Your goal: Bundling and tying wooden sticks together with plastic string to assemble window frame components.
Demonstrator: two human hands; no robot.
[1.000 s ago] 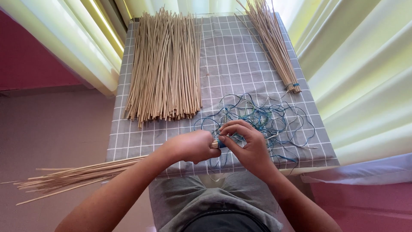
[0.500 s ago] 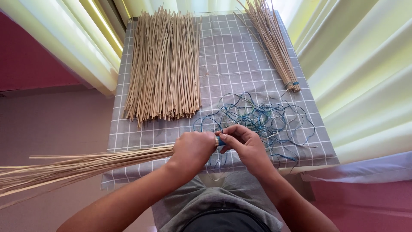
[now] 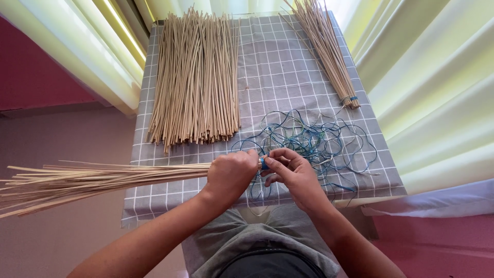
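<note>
- left hand (image 3: 230, 174) fingers close around one end of a stick bundle (image 3: 103, 177) that juts left, off the table (image 3: 267, 67).
- right hand (image 3: 293, 172) fingers pinch blue string (image 3: 263, 163) at that end.
- tangled string pile (image 3: 319, 141) lies just beyond.
- loose sticks (image 3: 198, 77) and a tied bundle (image 3: 329, 51) lie farther back.
</note>
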